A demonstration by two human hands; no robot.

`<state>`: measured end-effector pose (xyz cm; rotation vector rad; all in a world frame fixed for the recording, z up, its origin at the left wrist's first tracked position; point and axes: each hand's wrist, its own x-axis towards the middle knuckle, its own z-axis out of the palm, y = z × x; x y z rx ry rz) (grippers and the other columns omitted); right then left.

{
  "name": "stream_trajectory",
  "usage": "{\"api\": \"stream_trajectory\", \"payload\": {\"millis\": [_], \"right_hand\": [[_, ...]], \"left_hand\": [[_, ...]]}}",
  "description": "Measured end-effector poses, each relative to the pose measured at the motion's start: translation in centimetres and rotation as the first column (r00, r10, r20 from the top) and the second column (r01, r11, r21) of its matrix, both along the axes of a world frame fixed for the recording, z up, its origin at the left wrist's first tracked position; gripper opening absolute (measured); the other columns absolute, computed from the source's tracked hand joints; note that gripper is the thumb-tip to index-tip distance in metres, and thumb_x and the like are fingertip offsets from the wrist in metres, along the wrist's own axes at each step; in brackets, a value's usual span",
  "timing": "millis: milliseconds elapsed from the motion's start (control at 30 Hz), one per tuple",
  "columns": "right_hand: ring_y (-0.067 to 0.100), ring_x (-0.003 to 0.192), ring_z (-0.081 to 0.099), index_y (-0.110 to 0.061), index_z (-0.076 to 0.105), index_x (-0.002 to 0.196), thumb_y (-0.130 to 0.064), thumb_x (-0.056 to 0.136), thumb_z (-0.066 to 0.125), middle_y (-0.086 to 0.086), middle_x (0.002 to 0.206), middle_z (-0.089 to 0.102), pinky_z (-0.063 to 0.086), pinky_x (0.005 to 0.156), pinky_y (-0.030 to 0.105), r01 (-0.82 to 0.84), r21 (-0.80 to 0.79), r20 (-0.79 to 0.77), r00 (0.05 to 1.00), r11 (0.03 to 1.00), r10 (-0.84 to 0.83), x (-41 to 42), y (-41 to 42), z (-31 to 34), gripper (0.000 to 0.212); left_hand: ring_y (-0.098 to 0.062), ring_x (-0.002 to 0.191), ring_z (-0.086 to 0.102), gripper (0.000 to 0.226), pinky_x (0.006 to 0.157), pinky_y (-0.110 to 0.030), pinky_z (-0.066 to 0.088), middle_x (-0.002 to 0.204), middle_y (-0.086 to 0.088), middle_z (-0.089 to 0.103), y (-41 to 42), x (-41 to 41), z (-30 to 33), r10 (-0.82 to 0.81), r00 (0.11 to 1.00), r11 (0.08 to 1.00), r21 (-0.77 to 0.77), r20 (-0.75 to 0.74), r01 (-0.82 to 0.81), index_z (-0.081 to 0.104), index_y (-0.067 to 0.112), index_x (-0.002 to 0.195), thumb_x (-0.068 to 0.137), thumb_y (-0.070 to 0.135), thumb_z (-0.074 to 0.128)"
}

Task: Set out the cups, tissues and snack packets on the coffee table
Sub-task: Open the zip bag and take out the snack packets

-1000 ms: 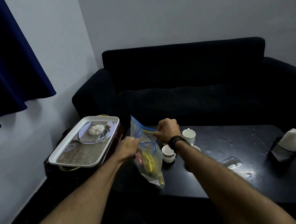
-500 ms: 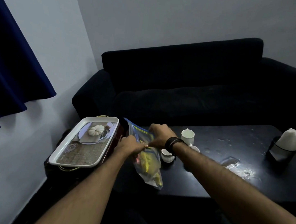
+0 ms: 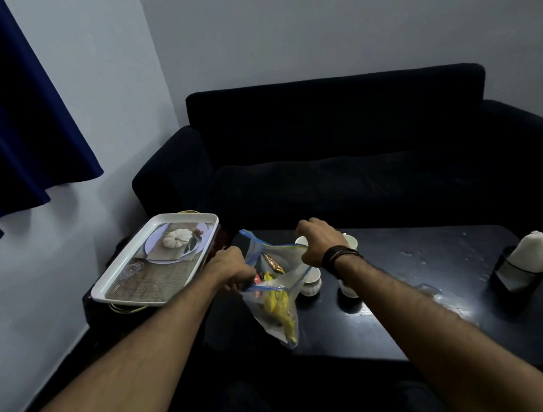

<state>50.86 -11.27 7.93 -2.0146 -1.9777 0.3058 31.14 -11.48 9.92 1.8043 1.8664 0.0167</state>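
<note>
A clear zip bag (image 3: 275,313) with a blue seal hangs over the near left corner of the dark coffee table (image 3: 421,315). Yellow and red snack packets (image 3: 276,301) show inside it. My left hand (image 3: 229,269) grips the near side of the bag's mouth. My right hand (image 3: 318,245) grips the far side, so the mouth gapes. Several small white cups (image 3: 312,282) stand on the table just behind the bag, partly hidden by my right wrist. White tissues (image 3: 539,249) stick up from a black holder (image 3: 514,277) at the table's right end.
A white tray (image 3: 159,258) with a printed pumpkin picture rests on a low stand left of the table. A dark sofa (image 3: 354,168) runs behind the table. A blue curtain (image 3: 13,137) hangs at the left wall. Wet patches (image 3: 451,300) shine on the tabletop.
My hands were close together at the bag's seal. They have pulled apart, the right one moving back and up, and the bag's mouth is now wide.
</note>
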Motion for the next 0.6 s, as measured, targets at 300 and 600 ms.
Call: {"api": "stream_trajectory", "payload": {"millis": [300, 600], "right_hand": [[0.028, 0.087, 0.066, -0.02, 0.069, 0.092, -0.046, 0.091, 0.056, 0.007, 0.095, 0.069, 0.047, 0.068, 0.033, -0.064, 0.17, -0.004, 0.998, 0.983, 0.066, -3.1, 1.3, -0.1, 0.029], [0.037, 0.093, 0.064, -0.009, 0.066, 0.094, -0.022, 0.088, 0.054, 0.015, 0.1, 0.065, 0.045, 0.069, 0.036, 0.238, 0.22, 0.056, 0.965, 0.946, -0.256, -0.4, 2.0, 0.6, 0.019]], "left_hand": [[-0.027, 0.096, 0.062, 0.049, 0.074, -0.035, 0.046, 0.101, -0.009, 0.063, 1.2, 0.5, -1.4, 0.036, 0.998, 0.948, 0.319, -0.051, -0.018, 0.065, 0.012, 0.104, 0.09, 0.056, 0.049], [-0.037, 0.109, 0.061, 0.039, 0.082, -0.039, 0.045, 0.118, -0.02, 0.063, 1.1, -1.5, -0.7, 0.149, 0.966, 0.867, 0.498, -0.211, -0.025, 0.058, 0.002, 0.12, 0.099, 0.031, 0.041]]}}
